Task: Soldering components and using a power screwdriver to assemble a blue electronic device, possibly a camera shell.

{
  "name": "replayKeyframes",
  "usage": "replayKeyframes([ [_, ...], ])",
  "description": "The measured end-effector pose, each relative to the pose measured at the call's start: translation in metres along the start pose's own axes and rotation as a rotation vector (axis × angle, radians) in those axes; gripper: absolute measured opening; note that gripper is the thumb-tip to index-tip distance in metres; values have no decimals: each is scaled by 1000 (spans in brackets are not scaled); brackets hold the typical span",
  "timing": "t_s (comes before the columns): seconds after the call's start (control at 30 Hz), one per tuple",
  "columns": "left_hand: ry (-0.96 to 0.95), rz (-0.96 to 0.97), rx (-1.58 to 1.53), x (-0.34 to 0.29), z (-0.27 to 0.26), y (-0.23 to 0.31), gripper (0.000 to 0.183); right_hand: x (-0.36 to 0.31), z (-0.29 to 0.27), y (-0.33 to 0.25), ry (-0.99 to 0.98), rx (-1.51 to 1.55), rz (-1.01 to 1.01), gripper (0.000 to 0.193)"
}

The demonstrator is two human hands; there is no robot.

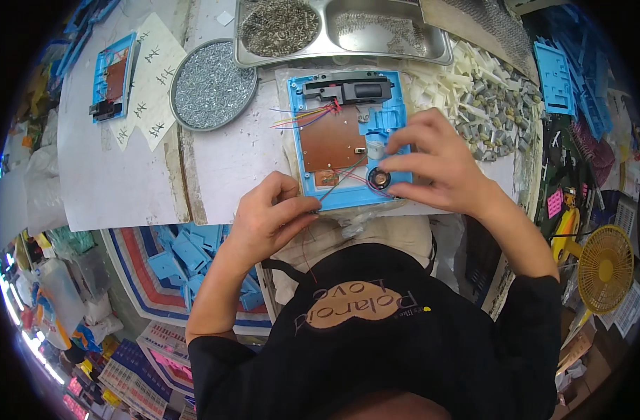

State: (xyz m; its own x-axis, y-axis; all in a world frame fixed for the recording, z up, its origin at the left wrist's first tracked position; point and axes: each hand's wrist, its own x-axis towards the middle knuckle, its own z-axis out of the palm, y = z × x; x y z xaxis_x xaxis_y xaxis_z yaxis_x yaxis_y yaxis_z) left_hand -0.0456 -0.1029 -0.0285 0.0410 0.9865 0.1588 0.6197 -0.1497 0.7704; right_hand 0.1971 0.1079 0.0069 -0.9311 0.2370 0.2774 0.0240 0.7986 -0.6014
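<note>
A light blue plastic casing [397,84] lies on the table in front of me. Inside it sit a brown circuit board [330,140], a black mechanism [351,91] along the far side and a small round speaker [379,178] at the near right corner. Thin red and green wires run from the board's near edge. My left hand [274,213] is closed in a pinch at the casing's near left corner, on a thin wire that trails toward my lap. Over the right side, my right hand [439,164] has its fingers spread, close to the speaker; contact is unclear.
A round tray [215,84] of small screws stands left of the casing. Beyond is a metal tray [320,52] with small metal parts. White and grey pieces [488,112] are heaped at right. Another blue casing [115,77] lies far left. A yellow fan [605,269] stands right.
</note>
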Motion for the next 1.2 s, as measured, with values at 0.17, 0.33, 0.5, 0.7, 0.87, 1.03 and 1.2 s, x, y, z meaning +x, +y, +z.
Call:
replayKeyframes([
  [0.17,3,-44,-18,-1,1,4,32,-47,-48,16,239,-204,319,23],
  [0.33,-26,-100,-1,0,-1,10,30,-45,-65,35,215,-423,382,14],
  [0.5,-66,-148,7,6,-7,19,30,0,-36,54,110,-645,325,11],
  [0.7,-57,-87,-6,58,-61,29,20,6,-61,34,-52,-306,528,12],
  [0.87,-1,128,330,199,-41,4,12,-16,-82,23,53,74,656,13],
  [1.03,-87,-64,696,282,0,-23,20,-38,-82,14,218,46,629,11],
  [1.2,-145,-15,642,287,-20,-21,17,-76,-87,4,259,15,704,13],
])
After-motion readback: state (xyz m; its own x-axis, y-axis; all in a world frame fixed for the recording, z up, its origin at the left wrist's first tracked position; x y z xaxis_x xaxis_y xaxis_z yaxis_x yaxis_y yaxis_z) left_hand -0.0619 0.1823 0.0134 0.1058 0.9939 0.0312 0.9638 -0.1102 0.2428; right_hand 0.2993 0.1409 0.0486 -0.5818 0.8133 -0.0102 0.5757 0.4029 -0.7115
